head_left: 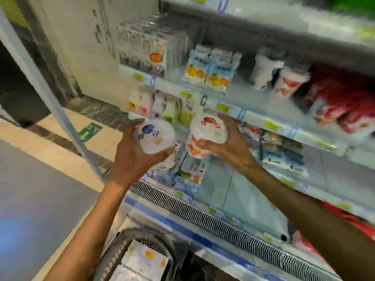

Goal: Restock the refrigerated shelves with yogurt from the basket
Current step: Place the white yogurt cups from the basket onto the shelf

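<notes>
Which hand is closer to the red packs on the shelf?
Right. The right hand, holding the strawberry yogurt cup, is left of and below the red packs; the left hand, holding the blueberry yogurt cup, is farther left.

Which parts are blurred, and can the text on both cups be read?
Head view: the red packs on the right shelf smear most; the white plastic cup with blue fruit print in the left hand and the white plastic cup with red fruit print in the right hand are sharper, but their text is unreadable.
</notes>
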